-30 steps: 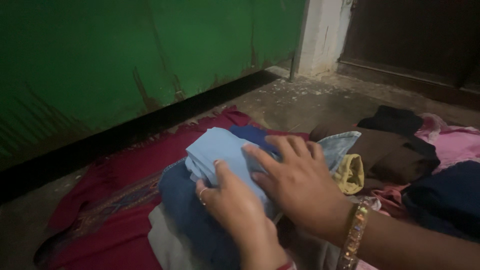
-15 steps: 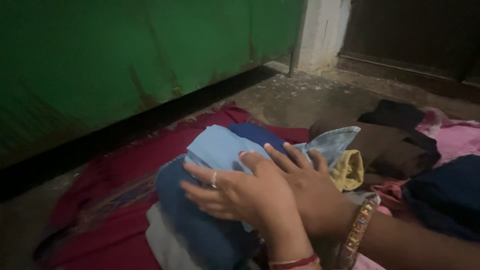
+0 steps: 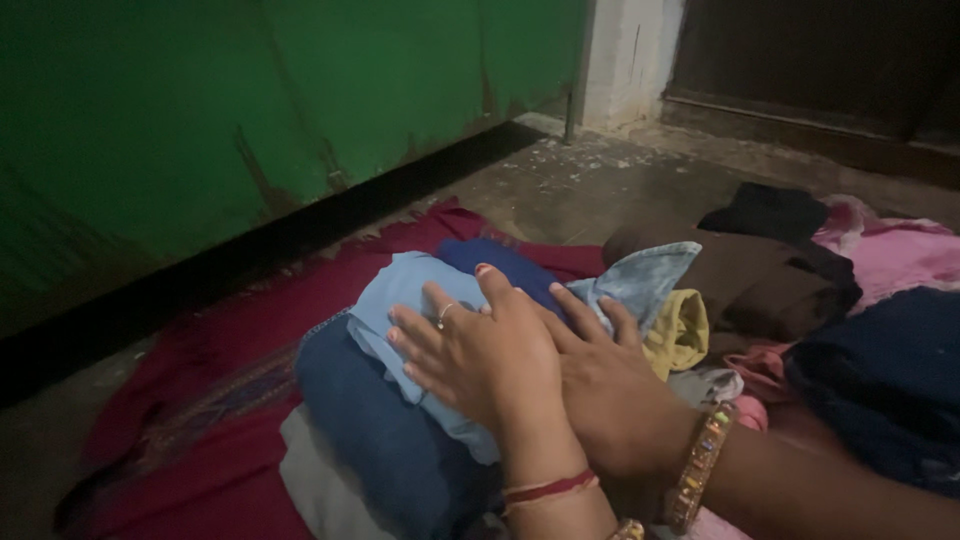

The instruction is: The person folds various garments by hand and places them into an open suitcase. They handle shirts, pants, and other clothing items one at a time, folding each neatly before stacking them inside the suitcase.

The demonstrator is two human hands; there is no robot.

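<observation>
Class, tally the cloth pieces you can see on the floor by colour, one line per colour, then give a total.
Light blue cloth under left hand and right hand: 1
Dark blue cloth: 1
Red cloth: 1
Yellow cloth: 1
Brown cloth: 1
Pink cloth: 1
Black cloth: 1
Total: 7

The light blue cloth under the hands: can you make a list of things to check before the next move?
1. Left hand flat on the light blue cloth: ok.
2. Right hand beside it, partly under the left: ok.
3. Cloth sits on the dark blue folded garment: ok.
4. Cloth folded evenly: cannot tell, hands cover it.
5. Stack lies on the red mat, off the bare floor: ok.
</observation>
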